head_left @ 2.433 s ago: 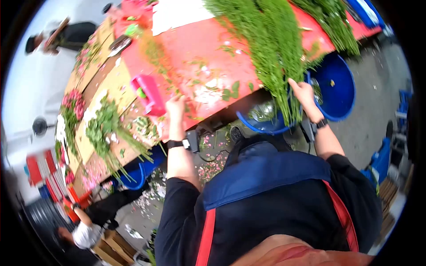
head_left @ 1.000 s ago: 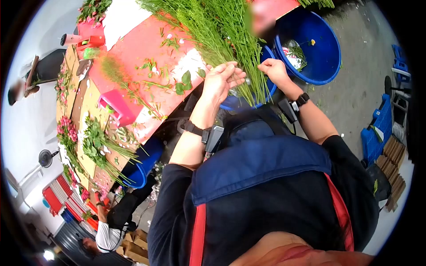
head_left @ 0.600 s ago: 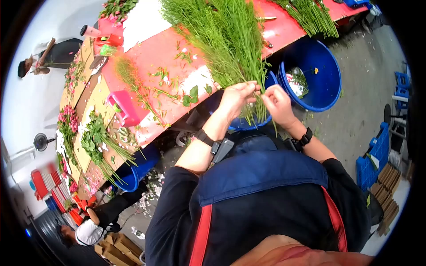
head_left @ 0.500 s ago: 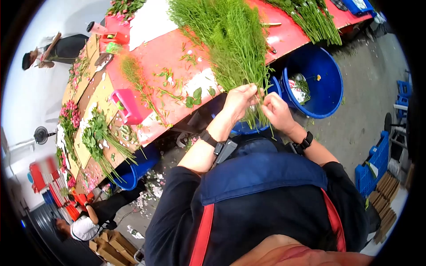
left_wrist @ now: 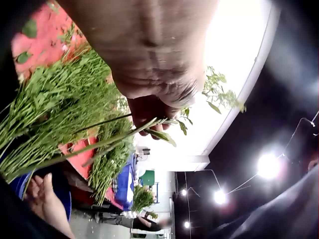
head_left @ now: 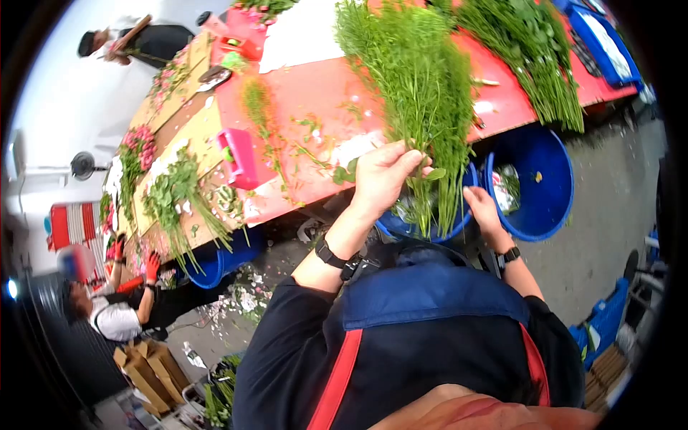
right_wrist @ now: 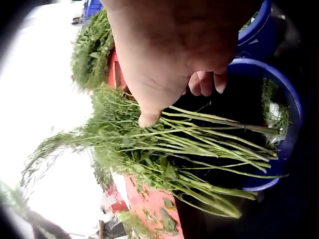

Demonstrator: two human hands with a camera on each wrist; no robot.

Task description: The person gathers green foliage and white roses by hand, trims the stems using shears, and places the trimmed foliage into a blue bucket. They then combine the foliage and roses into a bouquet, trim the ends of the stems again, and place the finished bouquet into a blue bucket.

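My left hand [head_left: 383,179] pinches a few thin green stems between thumb and fingertips, over the left side of a large feathery green bunch [head_left: 423,86]. In the left wrist view, the hand [left_wrist: 154,79] holds a leafy stem [left_wrist: 107,142] that slants down to the left. The bunch lies across the red table's edge, its cut ends over a blue bucket [head_left: 462,233]. My right hand [head_left: 487,215], holding nothing visible, is just right of the stem ends. The right wrist view shows that hand [right_wrist: 169,55] above the stems [right_wrist: 219,144], thumb beside them, fingers loosely bent.
A second blue bucket [head_left: 555,215] stands right of the first. On the red table [head_left: 308,89] are another green bunch [head_left: 534,57], a pink holder [head_left: 246,158] and scattered leaves. A person in red gloves [head_left: 122,315] works at lower left; another person [head_left: 136,41] is farther back.
The hands have moved apart: the right drew back from the stems and lowered, while the left stayed pinching at the bunch. The head view has shifted, so the table sits farther right.
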